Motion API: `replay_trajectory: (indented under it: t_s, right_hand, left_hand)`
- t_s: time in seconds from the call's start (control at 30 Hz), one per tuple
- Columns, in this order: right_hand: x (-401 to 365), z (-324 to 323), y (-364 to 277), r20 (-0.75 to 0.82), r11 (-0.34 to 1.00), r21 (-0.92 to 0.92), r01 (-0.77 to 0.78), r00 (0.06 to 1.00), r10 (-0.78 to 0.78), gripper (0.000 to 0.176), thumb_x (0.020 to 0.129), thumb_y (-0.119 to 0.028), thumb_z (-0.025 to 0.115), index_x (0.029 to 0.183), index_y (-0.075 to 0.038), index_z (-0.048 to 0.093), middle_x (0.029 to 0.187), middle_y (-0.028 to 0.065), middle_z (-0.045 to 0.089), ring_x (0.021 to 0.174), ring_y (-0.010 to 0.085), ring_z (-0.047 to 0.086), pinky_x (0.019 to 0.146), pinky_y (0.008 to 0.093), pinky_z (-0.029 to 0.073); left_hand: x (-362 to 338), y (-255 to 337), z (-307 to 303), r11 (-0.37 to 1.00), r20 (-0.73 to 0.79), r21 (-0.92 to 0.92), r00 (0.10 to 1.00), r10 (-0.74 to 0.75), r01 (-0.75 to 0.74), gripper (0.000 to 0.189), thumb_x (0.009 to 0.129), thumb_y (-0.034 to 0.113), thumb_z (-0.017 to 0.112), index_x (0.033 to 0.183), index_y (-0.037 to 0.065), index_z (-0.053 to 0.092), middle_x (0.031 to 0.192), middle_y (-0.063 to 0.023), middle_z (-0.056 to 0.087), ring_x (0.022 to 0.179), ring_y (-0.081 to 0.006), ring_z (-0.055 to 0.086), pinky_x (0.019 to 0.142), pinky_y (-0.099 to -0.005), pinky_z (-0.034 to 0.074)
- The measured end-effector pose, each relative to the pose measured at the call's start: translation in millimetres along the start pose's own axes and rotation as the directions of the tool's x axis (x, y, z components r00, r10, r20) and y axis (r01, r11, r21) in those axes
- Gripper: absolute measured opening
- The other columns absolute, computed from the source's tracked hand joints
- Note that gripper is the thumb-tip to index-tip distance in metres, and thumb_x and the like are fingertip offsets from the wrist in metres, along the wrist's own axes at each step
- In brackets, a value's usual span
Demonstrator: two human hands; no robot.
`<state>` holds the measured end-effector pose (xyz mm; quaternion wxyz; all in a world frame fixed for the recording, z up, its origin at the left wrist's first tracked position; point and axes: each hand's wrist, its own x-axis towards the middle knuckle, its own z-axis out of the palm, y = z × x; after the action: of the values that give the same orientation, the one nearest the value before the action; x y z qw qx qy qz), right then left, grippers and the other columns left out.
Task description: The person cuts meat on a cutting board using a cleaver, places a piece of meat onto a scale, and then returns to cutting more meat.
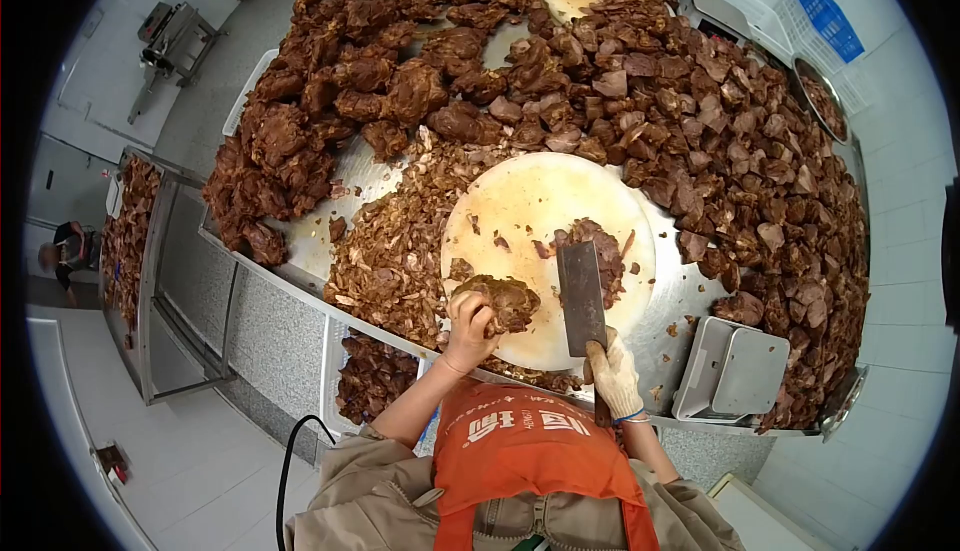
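Over the near-left part of the round cutting board [540,191]: brown meat chunk [512,303], bare left hand [473,329] with fingers clamped on it; contact with board cannot be told. Gloved right hand [612,376]: fingers wrapped around handle of cleaver [581,296], blade overlapping cut meat [609,269] in view. Shredded scraps [385,241] left of board; metal scale [748,369] to the right.

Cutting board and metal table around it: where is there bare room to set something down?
Mostly bare, crumbs aside: the cutting board beyond the cleaver; the metal table between board and scale. Crowded: meat chunks far right, chopped scraps left of the board.
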<state>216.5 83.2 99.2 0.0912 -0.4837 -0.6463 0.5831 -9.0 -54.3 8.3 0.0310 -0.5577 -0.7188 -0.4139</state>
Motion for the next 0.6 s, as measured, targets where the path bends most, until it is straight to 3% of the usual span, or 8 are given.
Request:
replay_trajectory:
  t_s: [0.13, 0.2, 0.3, 0.33, 0.43, 0.5, 0.57, 0.6]
  right_hand:
    - [3, 1, -7, 0.014, 1.0, -0.003, -0.022, 1.0, 0.022, 0.024, 0.091, -0.011, 0.052, 0.111, 0.003, 0.055, 0.065, 0.0091, 0.058, 0.056, 0.0165, 0.057, 0.054, 0.0336, 0.046]
    - [2, 1, -12, 0.019, 0.999, -0.025, -0.04, 0.999, 0.04, 0.024, 0.091, -0.011, 0.052, 0.111, 0.003, 0.055, 0.064, 0.009, 0.058, 0.055, 0.0166, 0.056, 0.054, 0.0336, 0.046]
    - [2, 1, -13, 0.023, 0.998, 0.007, -0.058, 0.998, 0.058, 0.023, 0.091, -0.011, 0.052, 0.11, 0.002, 0.056, 0.062, 0.0089, 0.057, 0.055, 0.0174, 0.057, 0.054, 0.0342, 0.046]
    - [1, 0, -12, 0.016, 0.999, -0.034, -0.011, 1.0, 0.012, 0.023, 0.091, -0.01, 0.053, 0.11, 0.002, 0.056, 0.065, 0.0116, 0.058, 0.057, 0.0203, 0.058, 0.056, 0.0356, 0.047]
    - [3, 6, 2, -0.008, 0.973, -0.163, 0.165, 0.986, -0.169, 0.024, 0.09, -0.009, 0.053, 0.11, 0.003, 0.056, 0.07, 0.0157, 0.061, 0.06, 0.0257, 0.06, 0.058, 0.0378, 0.048]
    - [4, 12, 7, -0.015, 0.924, -0.252, 0.288, 0.954, -0.301, 0.024, 0.09, -0.008, 0.053, 0.111, 0.003, 0.056, 0.073, 0.0172, 0.062, 0.06, 0.0281, 0.061, 0.058, 0.0387, 0.048]
    - [2, 19, 7, 0.022, 0.839, -0.353, 0.413, 0.901, -0.434, 0.023, 0.087, -0.006, 0.056, 0.109, 0.003, 0.057, 0.083, 0.0228, 0.062, 0.072, 0.0383, 0.062, 0.066, 0.0434, 0.049]
    - [1, 22, 8, 0.05, 0.833, -0.33, 0.445, 0.889, -0.455, 0.022, 0.086, -0.005, 0.058, 0.107, 0.002, 0.057, 0.088, 0.0248, 0.06, 0.078, 0.0415, 0.06, 0.068, 0.045, 0.049]
  left_hand:
    - [6, 3, -3, 0.999, 0.072, -0.05, 0.997, -0.016, 0.02, 0.062, 0.059, 0.003, 0.077, 0.11, 0.012, 0.043, 0.112, -0.0122, 0.044, 0.113, -0.0348, 0.042, 0.098, -0.0468, 0.033]
    - [19, 9, 3, 0.899, 0.091, -0.288, 0.944, -0.318, 0.33, 0.062, 0.062, 0.005, 0.078, 0.112, 0.008, 0.042, 0.112, -0.0137, 0.043, 0.111, -0.0331, 0.044, 0.096, -0.0452, 0.037]
    - [31, -7, 9, 0.186, 0.505, -0.504, 0.462, -0.729, 0.843, 0.07, 0.07, 0.012, 0.08, 0.125, 0.001, 0.039, 0.118, -0.0177, 0.052, 0.106, -0.0232, 0.056, 0.088, -0.0368, 0.05]
    - [29, -11, 10, -0.018, 0.573, -0.575, 0.387, -0.722, 0.818, 0.072, 0.076, 0.015, 0.076, 0.133, -0.002, 0.035, 0.12, -0.0194, 0.054, 0.107, -0.0223, 0.058, 0.087, -0.0342, 0.052]
    - [19, -22, 21, -0.24, 0.613, -0.578, 0.221, -0.759, 0.78, 0.071, 0.081, 0.018, 0.072, 0.136, -0.004, 0.032, 0.119, -0.0189, 0.054, 0.107, -0.0221, 0.058, 0.089, -0.035, 0.052]
    - [10, -22, 29, -0.186, 0.559, -0.575, 0.216, -0.8, 0.796, 0.068, 0.083, 0.022, 0.07, 0.134, -0.004, 0.033, 0.12, -0.0196, 0.052, 0.111, -0.026, 0.055, 0.094, -0.0387, 0.048]
    - [5, -19, 29, 0.57, 0.283, -0.008, 0.549, -0.786, 0.821, 0.071, 0.083, 0.025, 0.07, 0.136, -0.004, 0.033, 0.125, -0.022, 0.048, 0.118, -0.0303, 0.049, 0.102, -0.0421, 0.041]
    - [5, -8, 28, 0.602, 0.206, -0.019, 0.592, -0.779, 0.799, 0.078, 0.081, 0.027, 0.072, 0.14, -0.003, 0.031, 0.131, -0.0235, 0.043, 0.125, -0.0342, 0.043, 0.107, -0.0425, 0.034]
